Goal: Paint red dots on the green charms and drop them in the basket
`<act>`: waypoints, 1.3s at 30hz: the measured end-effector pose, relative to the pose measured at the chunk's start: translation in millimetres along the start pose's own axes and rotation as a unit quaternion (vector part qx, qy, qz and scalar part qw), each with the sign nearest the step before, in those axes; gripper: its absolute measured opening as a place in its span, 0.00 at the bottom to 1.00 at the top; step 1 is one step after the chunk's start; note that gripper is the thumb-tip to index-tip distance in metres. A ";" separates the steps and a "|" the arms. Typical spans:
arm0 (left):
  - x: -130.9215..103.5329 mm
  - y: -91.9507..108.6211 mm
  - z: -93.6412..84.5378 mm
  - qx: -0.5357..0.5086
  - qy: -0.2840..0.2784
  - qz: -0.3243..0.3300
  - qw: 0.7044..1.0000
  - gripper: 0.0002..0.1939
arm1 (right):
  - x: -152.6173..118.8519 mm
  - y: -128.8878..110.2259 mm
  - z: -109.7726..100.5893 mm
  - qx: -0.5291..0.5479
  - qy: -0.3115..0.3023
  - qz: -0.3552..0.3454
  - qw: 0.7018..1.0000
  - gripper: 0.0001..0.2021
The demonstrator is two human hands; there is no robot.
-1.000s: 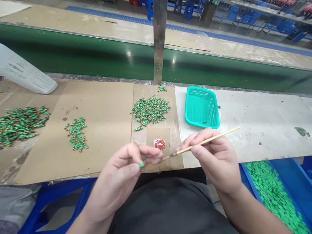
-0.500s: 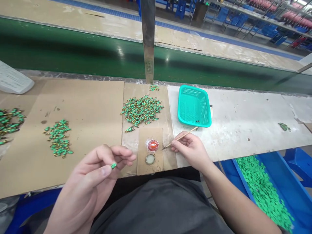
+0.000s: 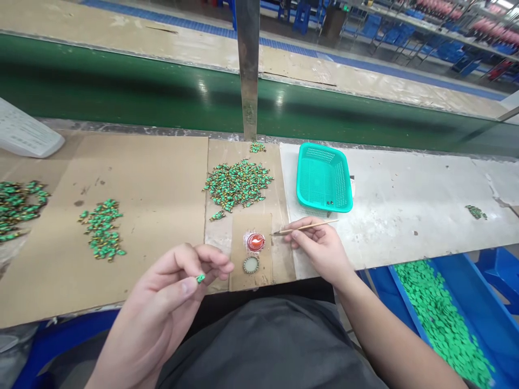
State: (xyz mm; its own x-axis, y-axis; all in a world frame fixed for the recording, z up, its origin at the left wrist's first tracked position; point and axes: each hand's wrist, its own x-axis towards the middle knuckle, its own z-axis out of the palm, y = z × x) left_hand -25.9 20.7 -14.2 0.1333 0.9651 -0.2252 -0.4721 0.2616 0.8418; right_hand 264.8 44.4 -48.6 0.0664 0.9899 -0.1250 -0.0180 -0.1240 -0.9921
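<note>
Between thumb and forefinger, my left hand (image 3: pixel 174 292) pinches a small green piece (image 3: pixel 200 278) above the table's front edge. My right hand (image 3: pixel 318 246) holds a thin paintbrush (image 3: pixel 312 225), its dark tip pointing left. That tip is close to a bottle cap of red paint (image 3: pixel 255 242) but apart from it. Just below the red cap lies a second cap with a pale inside (image 3: pixel 251 265); both are on a small cardboard piece (image 3: pixel 239 227). Behind them is a large pile of small green and gold pieces (image 3: pixel 239 183).
A turquoise basket (image 3: pixel 300 189) stands behind my right hand. More green pieces lie in a heap (image 3: pixel 104 229) and a cluster (image 3: pixel 20 205) at left. A blue bin (image 3: pixel 470 286) with green discs is below at right. A metal post (image 3: pixel 250 70) rises at the back edge.
My left hand has moved slightly right with the green piece. The paintbrush has turned flatter in my right hand, and its tip has risen away from the cardboard.
</note>
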 end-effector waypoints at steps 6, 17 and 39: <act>-9.1 -3.4 11.2 -0.024 -0.062 -0.018 0.998 0.10 | -29.1 -53.6 9.3 0.068 -0.010 -0.108 0.992 0.03; -14.9 -9.5 23.9 -0.097 -0.182 -0.052 0.977 0.04 | -58.3 -86.2 36.1 0.100 -0.157 -0.138 0.973 0.16; -18.6 -6.0 22.1 -0.045 -0.173 -0.043 0.983 0.06 | -53.5 -96.9 34.5 -0.027 -0.160 -0.202 0.966 0.11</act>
State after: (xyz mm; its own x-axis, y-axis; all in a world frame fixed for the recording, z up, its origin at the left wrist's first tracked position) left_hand -6.3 1.0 -4.3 0.4581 0.8832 -0.1004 -0.5182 0.3571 0.7771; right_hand 228.6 5.9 54.6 -0.2553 0.9274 0.2733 -0.0032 0.2818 -0.9595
